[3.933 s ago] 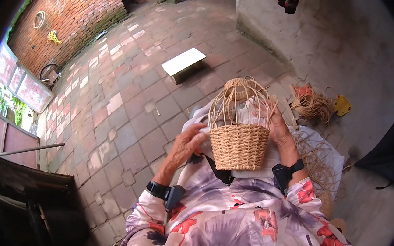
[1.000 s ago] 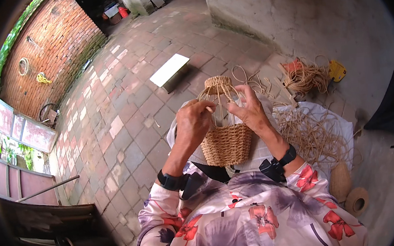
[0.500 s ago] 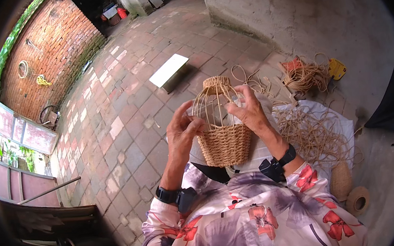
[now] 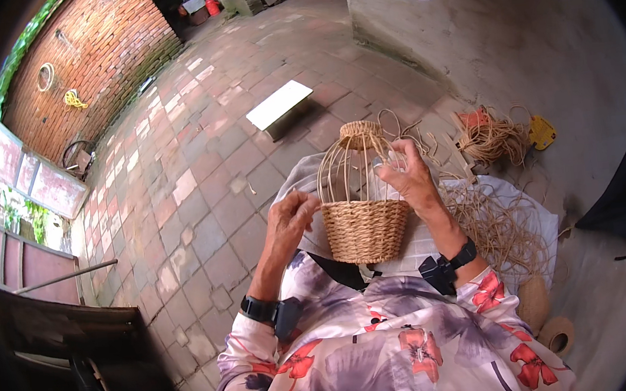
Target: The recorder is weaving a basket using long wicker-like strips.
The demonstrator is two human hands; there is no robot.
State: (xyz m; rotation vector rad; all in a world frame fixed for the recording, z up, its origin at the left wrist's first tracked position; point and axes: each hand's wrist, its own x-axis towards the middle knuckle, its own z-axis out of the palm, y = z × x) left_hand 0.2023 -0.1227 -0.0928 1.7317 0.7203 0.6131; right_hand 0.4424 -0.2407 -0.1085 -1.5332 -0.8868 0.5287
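A straw-coloured woven basket (image 4: 368, 232) stands upright in front of my lap, with a closely woven lower body. Thin bare ribs rise from its rim and draw together at a narrow woven ring (image 4: 360, 133) on top. My left hand (image 4: 291, 218) is at the left side of the rim, fingers curled and the fingertips pinched against its edge. On the right, my right hand (image 4: 409, 175) has its thumb and fingers closed around the ribs, just above the rim. Whether a loose strand lies in either pinch is too small to see.
To the right, loose cord (image 4: 490, 221) is heaped on a white sheet (image 4: 546, 238), with a cord bundle (image 4: 490, 139) beyond it. A cord roll (image 4: 557, 335) lies by my right side. Ahead, a low white-topped bench (image 4: 280, 104) stands on paving; a plaster wall (image 4: 508, 37) borders the right.
My left hand has drawn its fingers back from the ribs and lowered to the rim. The right hand stays at the ribs. The whole view has shifted slightly.
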